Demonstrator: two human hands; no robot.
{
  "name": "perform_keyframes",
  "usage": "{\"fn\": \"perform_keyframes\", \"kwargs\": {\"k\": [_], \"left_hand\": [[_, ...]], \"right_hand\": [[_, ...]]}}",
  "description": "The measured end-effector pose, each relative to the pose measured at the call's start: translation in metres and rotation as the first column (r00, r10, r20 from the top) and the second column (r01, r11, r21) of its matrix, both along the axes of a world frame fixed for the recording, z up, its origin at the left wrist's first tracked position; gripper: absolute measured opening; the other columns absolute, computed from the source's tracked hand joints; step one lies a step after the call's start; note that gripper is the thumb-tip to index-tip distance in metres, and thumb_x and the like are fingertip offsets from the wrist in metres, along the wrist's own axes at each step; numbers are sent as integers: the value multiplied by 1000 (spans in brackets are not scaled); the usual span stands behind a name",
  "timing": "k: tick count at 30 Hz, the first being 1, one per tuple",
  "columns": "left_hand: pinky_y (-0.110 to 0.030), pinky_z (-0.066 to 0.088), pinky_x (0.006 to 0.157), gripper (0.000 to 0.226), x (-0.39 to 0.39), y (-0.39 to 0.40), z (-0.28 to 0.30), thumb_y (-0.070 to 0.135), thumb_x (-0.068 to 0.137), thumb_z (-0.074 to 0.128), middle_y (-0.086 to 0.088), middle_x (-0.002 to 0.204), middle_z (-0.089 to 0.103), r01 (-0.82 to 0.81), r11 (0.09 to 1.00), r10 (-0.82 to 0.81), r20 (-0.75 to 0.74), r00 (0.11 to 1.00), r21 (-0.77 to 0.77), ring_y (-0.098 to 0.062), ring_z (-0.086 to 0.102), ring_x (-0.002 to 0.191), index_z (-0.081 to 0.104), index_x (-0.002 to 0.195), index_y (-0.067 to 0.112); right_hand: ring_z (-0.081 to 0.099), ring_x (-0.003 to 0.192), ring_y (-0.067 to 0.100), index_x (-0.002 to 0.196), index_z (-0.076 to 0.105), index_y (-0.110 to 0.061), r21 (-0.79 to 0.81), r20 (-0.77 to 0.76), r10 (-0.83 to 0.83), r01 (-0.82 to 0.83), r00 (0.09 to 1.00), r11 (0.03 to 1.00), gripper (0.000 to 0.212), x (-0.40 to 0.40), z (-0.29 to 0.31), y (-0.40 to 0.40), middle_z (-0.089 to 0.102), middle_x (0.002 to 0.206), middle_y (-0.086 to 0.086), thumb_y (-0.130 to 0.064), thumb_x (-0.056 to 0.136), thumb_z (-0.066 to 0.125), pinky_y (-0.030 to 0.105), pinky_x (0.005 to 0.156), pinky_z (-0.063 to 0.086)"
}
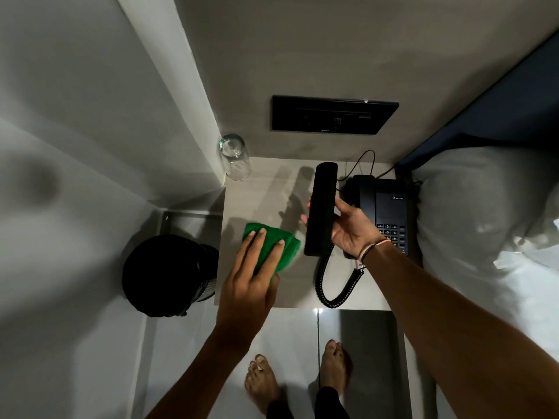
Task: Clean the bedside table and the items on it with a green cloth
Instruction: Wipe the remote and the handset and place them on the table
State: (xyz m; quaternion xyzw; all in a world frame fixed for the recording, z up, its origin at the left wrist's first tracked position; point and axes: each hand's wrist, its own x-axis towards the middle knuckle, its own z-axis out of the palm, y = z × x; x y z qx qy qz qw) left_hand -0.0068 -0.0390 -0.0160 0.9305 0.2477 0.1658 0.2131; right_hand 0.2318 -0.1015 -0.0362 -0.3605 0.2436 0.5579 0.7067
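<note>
A black bin [169, 275] stands on the floor, just left of the table [272, 189]. The bin is dark and its inside cannot be seen.

A clear glass [234, 157] stands upside down on the far left corner of the table, close to the wall.

The left hand [251, 279] lies flat on the green cloth [272, 243]. The fingers are spread out and press down on the cloth, not curled around it. The cloth is folded and sits on the left front part of the table top. Part of it pokes out past the fingertips toward the middle of the table.

The handset [321, 207] is next, above the middle of the table. The right hand [352, 228] grips it around its middle, with the thumb on one side and the fingers wrapped round the other. The handset is lifted off the phone [384, 207] and points away from the person. A curly cord [335, 285] hangs from its near end, loops over the front of the table, and runs back under the right wrist. A thin band [373, 247] goes round that wrist.

The phone sits on the right side of the table, with its number keys at the near end. A black panel [332, 114] is set in the wall above the table. A white pillow [484, 213] lies just right of the table, touching the phone's side. Two bare feet [298, 379] stand on the shiny floor in front of the table.
</note>
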Motion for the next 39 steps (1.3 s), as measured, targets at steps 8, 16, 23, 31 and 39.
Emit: {"fn": "perform_keyframes", "kwargs": {"k": [8,16,23,31,39], "left_hand": [[-49,38,113,44,-2,21,-7,16,97,40,-22,149,44,-183,981,183,0,983,-57,-39,39,140,56,137,5],[-51,40,112,45,-3,27,-21,16,96,41,-24,148,45,-222,972,222,-7,975,-70,-41,41,138,56,137,6],[-46,39,111,45,-9,24,-29,16,97,41,-23,147,47,-238,970,236,-40,971,-44,-40,42,137,55,137,6],[-46,36,111,45,-6,28,-50,17,96,41,-25,145,48,-243,968,240,-52,969,-69,-43,43,136,56,136,5],[-47,34,113,53,-2,27,-58,-2,88,66,-25,147,44,-238,964,228,-90,970,-122,-44,39,138,54,139,4]], "right_hand": [[64,108,31,124,60,1,-63,257,154,-142,954,988,43,-4,-2,-5,56,130,30,-19,87,70,46,80,59],[64,88,12,105,68,-10,-825,544,757,66,361,561,53,-14,-9,20,68,101,7,-38,65,89,18,75,55],[62,93,31,86,58,-13,-934,326,941,188,93,305,48,-21,-16,53,59,95,9,-50,68,83,44,78,56],[63,103,36,107,60,-10,-950,264,961,193,83,244,57,-26,-44,60,64,110,15,-49,71,81,47,84,55],[64,101,36,108,62,-10,-951,244,968,210,57,227,60,-30,-54,58,66,108,14,-54,71,79,45,81,56]]}}
